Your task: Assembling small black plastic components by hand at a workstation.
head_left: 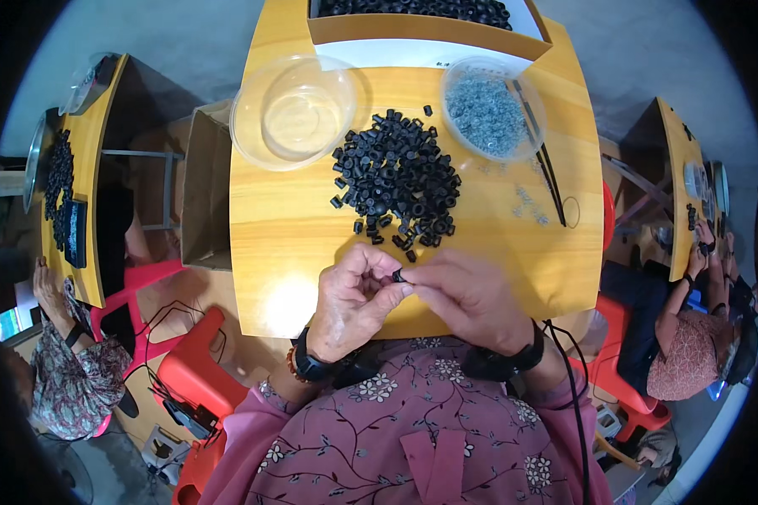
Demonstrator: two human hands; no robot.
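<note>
Both hands meet just above the near edge of the wooden table. My left hand [355,295] pinches a small black cylindrical part [397,275] between thumb and fingers. Against that same part press the thumb and fingertips of my right hand [472,299], which is a little blurred; whether it holds anything else is hidden. Right beyond my fingers lies a loose heap of the same black parts [400,172]. A clear round tub [537,101] at the far right holds many small clear pieces, and black tweezers [541,151] lean on it.
A clear plastic tub [295,114] stands at the far left. Behind it, a cardboard box [429,32] holds more black parts. Small clear bits [529,206] lie near the tweezers. A brown carton [206,189] stands beside the table. Other people sit at side tables, left and right.
</note>
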